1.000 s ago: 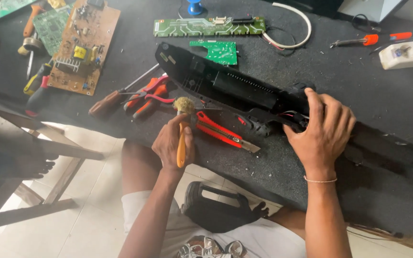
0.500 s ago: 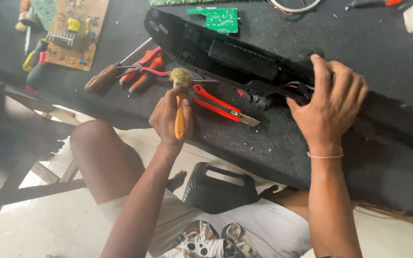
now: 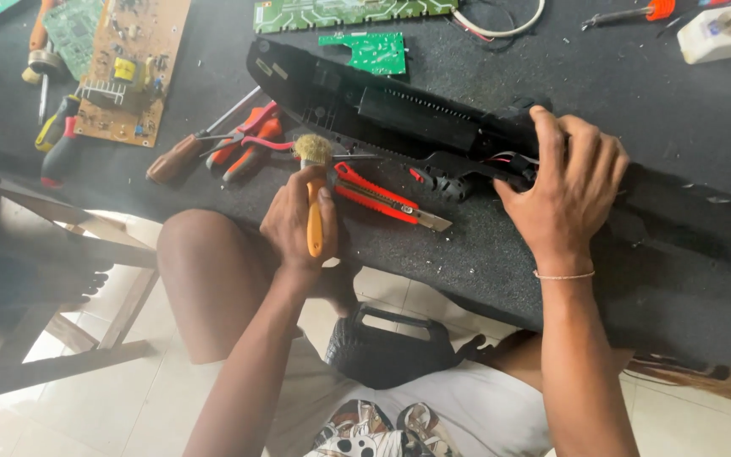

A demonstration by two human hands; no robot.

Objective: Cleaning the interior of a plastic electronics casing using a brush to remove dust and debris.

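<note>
My left hand (image 3: 298, 222) grips a small brush with an orange handle (image 3: 315, 222), bristles (image 3: 313, 149) pointing up at the near edge of the dark work table (image 3: 619, 76). My right hand (image 3: 570, 188) rests palm down on a long black plastic housing (image 3: 399, 114) that lies slanted across the table, fingers over its cluster of red and black wires (image 3: 501, 159). A red utility knife (image 3: 382, 198) lies between my two hands.
Red-handled pliers (image 3: 251, 140) and a brown-handled screwdriver (image 3: 188, 152) lie left of the brush. Circuit boards sit at the far left (image 3: 133, 72) and top (image 3: 344, 13). A small green board (image 3: 374, 51) lies behind the housing. A black case (image 3: 391, 347) rests on my lap. A wooden stool (image 3: 61, 279) stands at left.
The view has shifted closer and lower over the table. My left hand keeps the brush near the table edge, and my right hand stays on the housing with fingers slightly shifted.
</note>
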